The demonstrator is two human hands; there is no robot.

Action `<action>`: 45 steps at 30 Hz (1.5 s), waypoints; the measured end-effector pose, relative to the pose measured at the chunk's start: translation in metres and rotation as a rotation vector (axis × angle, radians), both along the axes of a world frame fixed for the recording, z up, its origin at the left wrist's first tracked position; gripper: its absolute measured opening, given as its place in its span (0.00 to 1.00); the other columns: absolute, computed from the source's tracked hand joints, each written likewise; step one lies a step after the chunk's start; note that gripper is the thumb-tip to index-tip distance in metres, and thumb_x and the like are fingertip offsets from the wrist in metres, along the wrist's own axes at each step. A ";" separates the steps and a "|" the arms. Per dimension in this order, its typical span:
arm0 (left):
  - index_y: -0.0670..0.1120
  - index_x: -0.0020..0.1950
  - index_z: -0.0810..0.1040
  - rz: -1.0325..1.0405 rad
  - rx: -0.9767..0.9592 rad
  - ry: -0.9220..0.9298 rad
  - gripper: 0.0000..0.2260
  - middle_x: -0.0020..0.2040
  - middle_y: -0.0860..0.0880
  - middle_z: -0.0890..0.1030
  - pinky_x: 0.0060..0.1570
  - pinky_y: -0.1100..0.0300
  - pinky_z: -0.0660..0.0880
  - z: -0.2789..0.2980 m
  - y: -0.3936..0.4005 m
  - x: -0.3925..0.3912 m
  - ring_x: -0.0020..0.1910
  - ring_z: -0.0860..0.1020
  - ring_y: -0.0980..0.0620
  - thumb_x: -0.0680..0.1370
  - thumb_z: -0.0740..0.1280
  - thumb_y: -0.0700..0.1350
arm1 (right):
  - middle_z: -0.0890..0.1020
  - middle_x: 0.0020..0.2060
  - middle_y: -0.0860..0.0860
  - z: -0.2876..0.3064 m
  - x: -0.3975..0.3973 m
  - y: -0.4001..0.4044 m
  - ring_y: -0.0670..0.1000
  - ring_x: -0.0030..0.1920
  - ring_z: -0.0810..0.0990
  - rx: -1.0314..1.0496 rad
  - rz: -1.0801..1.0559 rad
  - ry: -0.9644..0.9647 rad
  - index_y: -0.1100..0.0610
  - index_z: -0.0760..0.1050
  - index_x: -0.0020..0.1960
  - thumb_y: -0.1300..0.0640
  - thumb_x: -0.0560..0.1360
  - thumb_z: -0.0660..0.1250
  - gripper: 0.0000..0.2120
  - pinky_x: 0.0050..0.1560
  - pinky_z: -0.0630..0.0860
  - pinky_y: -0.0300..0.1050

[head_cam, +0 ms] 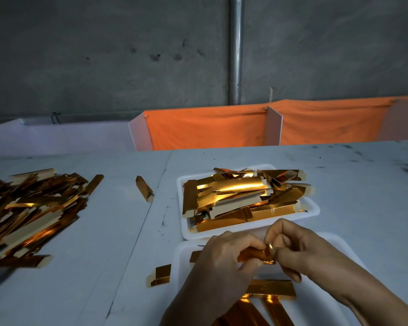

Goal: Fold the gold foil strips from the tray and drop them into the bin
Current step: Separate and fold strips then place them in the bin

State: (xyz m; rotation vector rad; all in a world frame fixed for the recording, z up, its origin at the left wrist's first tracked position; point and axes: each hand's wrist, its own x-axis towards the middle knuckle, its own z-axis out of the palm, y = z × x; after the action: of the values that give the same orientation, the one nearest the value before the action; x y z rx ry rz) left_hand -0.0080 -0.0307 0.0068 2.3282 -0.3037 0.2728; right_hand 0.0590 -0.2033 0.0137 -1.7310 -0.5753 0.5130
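A gold foil strip [257, 254] is held between both hands above the near white tray [335, 245]. My left hand [222, 257] grips its left part, and its far end pokes out past my knuckles. My right hand [290, 245] pinches its right end with fingertips and thumb. Behind them a second white tray [312, 211] is heaped with several flat gold strips [240, 196]. More gold strips [271, 288] lie in the near tray under my wrists. No bin can be told for certain.
A big loose pile of gold strips [31, 210] covers the table's left side. Single strips lie at mid-table [144, 188] and left of the near tray [159, 275]. White partition boards [273, 127] with orange cloth [210, 130] stand behind the table.
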 end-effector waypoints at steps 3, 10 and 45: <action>0.64 0.54 0.77 0.006 -0.097 0.020 0.09 0.48 0.77 0.72 0.48 0.81 0.65 0.001 0.003 -0.002 0.56 0.66 0.74 0.76 0.67 0.50 | 0.73 0.26 0.55 0.004 -0.001 -0.003 0.50 0.25 0.70 0.116 0.029 0.119 0.59 0.76 0.50 0.61 0.75 0.68 0.04 0.31 0.71 0.37; 0.69 0.52 0.76 -0.012 -0.296 0.068 0.11 0.52 0.69 0.77 0.51 0.72 0.72 0.003 0.004 -0.004 0.56 0.72 0.69 0.75 0.68 0.52 | 0.69 0.25 0.52 0.007 -0.002 -0.004 0.47 0.23 0.64 0.315 0.061 0.245 0.57 0.79 0.52 0.55 0.71 0.68 0.10 0.26 0.65 0.39; 0.67 0.55 0.71 -0.068 -0.421 0.134 0.15 0.55 0.64 0.79 0.63 0.50 0.71 0.004 0.003 -0.002 0.60 0.74 0.62 0.70 0.67 0.58 | 0.75 0.32 0.58 0.005 -0.005 -0.001 0.52 0.29 0.75 0.416 0.121 0.541 0.60 0.79 0.56 0.52 0.74 0.69 0.15 0.30 0.75 0.42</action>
State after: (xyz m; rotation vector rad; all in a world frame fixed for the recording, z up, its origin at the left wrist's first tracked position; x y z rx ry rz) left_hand -0.0102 -0.0277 0.0112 1.9066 -0.2330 0.1308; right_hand 0.0544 -0.2039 0.0189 -1.1046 -0.3616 0.8466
